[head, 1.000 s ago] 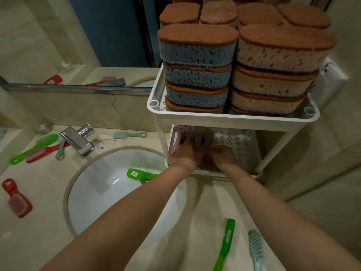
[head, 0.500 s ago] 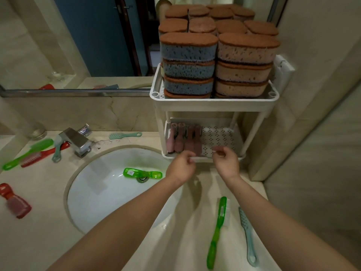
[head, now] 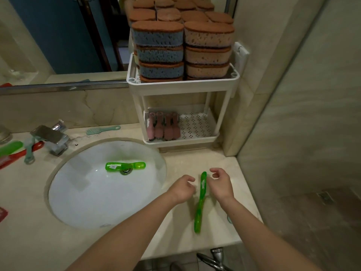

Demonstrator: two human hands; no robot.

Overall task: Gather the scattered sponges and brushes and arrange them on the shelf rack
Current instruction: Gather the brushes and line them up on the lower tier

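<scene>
A white two-tier shelf rack (head: 182,87) stands at the back right of the counter. Its top tier carries stacked blue sponges (head: 159,54) and tan sponges (head: 208,53). Several pink brushes (head: 163,128) lie side by side on the left of the lower tier. A green brush (head: 200,204) lies lengthwise on the counter between my hands. My left hand (head: 182,189) hovers just left of it and my right hand (head: 220,183) just right, both with loosely curled fingers and holding nothing. A teal brush under my right forearm is almost hidden.
Another green brush (head: 125,166) lies in the white sink (head: 78,194) over the drain. A teal brush (head: 102,130) rests behind the sink. Left of the chrome tap (head: 51,138) lie green, red and teal brushes (head: 17,151). A wall rises on the right.
Both hands have drawn back out of the rack's lower tier, leaving the pink brushes there, and come down on either side of the green brush. The view has pulled back.
</scene>
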